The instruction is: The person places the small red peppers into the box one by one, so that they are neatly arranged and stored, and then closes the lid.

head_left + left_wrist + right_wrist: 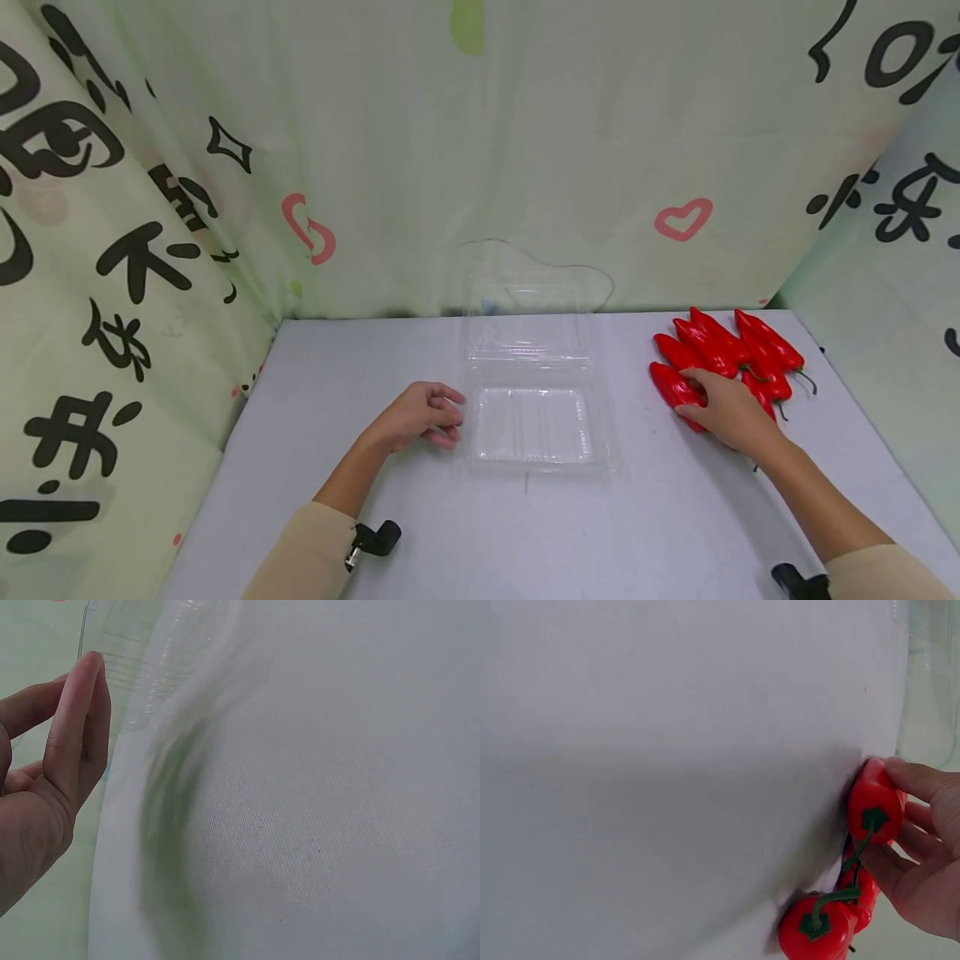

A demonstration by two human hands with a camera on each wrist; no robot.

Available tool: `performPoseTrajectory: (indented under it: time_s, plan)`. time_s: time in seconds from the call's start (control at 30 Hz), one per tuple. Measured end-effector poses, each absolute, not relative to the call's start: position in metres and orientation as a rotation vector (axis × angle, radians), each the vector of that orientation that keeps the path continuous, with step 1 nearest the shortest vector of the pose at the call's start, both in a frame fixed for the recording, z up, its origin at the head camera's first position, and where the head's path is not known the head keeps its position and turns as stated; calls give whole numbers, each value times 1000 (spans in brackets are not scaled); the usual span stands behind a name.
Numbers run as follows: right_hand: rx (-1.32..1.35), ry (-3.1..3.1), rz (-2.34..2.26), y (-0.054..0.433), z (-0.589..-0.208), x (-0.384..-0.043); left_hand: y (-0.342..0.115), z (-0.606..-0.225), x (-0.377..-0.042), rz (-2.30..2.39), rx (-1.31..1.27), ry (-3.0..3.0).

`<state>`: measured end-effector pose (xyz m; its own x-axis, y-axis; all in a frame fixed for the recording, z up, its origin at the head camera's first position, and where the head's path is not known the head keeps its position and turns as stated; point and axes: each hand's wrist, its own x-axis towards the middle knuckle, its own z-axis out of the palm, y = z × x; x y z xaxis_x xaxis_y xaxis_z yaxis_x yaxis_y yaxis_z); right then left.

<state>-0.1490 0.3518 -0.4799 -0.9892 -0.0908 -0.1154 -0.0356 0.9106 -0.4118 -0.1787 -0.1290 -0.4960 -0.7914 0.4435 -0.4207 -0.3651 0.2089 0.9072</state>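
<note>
A clear plastic clamshell box (603, 417) lies unfolded mid-table, its lid (532, 333) tipped back toward the curtain. My left hand (427, 415) hovers at the box's left edge, fingers loosely bent and holding nothing; the left wrist view shows the fingertips (91, 667) overlapping the clear plastic (142, 671). At the right, my right hand (731, 417) grips the nearest red pepper (670, 383) of a pile. In the right wrist view, thumb and fingers are on either side of this pepper (871, 796), whose green stem points away from the fingers.
Several more red peppers (765, 346) with green stems lie bunched at the table's back right corner. A light patterned curtain (480, 167) hangs behind the white table (337, 358) and along both sides. Black wrist mounts (378, 537) sit on both forearms.
</note>
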Motion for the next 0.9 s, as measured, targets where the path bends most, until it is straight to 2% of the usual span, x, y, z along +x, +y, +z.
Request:
performPoseTrajectory:
  time_s: [0.9]
  plan:
    - [-150, 2929, -639, 346, -493, -150, -128, -494, -178, 1659, 70, 1844]
